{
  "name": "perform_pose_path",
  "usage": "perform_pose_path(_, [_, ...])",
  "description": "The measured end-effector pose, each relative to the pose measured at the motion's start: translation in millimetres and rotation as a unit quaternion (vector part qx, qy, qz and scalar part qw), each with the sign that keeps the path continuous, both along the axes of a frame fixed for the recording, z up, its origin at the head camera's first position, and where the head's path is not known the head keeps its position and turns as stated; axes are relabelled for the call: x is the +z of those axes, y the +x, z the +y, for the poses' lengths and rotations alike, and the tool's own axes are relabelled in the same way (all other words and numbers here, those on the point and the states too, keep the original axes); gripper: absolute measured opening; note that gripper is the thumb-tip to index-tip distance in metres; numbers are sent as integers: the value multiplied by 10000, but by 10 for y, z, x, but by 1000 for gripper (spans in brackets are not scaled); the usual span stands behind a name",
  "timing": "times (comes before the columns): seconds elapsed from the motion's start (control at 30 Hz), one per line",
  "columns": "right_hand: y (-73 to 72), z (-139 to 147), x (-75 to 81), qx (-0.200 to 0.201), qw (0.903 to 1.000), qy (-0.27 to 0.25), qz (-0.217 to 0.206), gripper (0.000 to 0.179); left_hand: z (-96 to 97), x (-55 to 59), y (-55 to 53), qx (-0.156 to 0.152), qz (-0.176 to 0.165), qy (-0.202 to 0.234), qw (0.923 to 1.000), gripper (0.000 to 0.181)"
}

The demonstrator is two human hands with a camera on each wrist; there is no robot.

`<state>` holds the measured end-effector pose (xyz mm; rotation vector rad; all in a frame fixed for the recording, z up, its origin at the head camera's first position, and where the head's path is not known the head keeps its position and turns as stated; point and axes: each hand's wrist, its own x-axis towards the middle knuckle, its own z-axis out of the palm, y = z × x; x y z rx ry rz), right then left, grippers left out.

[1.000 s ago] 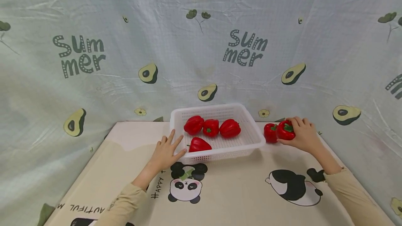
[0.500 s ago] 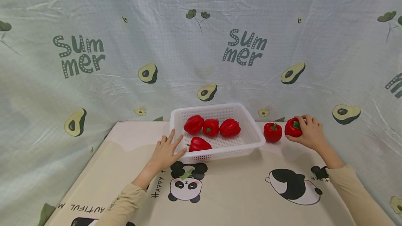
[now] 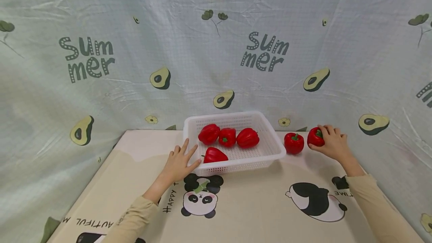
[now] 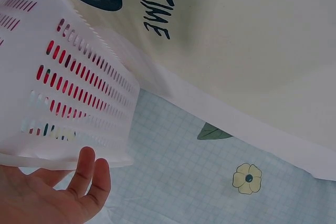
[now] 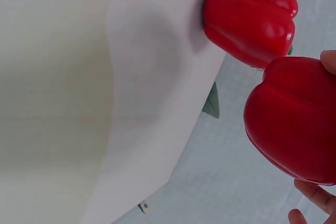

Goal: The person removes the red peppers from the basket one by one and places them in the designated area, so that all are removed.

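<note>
My right hand (image 3: 332,144) grips a red bell pepper (image 3: 314,137) from its right side, thumb at the near side and fingers over the top. In the right wrist view this bell pepper (image 5: 294,121) fills the right edge. Just left of it, apart in the head view, a second red bell pepper (image 3: 293,144) stands stem up on the table. My left hand (image 3: 176,165) rests with spread fingers on the left rim of a white perforated plastic basket (image 3: 243,162). Several red bell peppers lie inside the basket, one of them (image 3: 215,155) near its front left corner.
The table (image 3: 249,205) wears a cream cover with panda prints. Behind it and at both sides hangs a pale cloth (image 3: 189,48) printed with avocados. The basket stands near the table's back edge.
My right hand has moved right with its bell pepper, opening a gap to the standing one; over the last half second it is nearly still. The left hand keeps its place on the basket.
</note>
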<state>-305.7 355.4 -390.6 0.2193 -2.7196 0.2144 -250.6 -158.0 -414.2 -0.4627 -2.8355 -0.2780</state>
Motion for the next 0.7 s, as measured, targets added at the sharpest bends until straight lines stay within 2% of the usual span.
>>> perform_pose_path(0.23, [-81, 27, -41, -64, 9999, 66, -50, 74, -3, -7, -11, 7, -6, -34, 10000, 60])
perform_pose_path(0.47, [-167, 51, -102, -98, 9987, 489, 58, 74, -3, -10, -21, 12, -35, -54, 10000, 60])
perform_pose_path(0.7, [-220, 74, -182, -263, 9977, 604, -184, 76, -3, -9, -16, 29, -61, -48, 10000, 60])
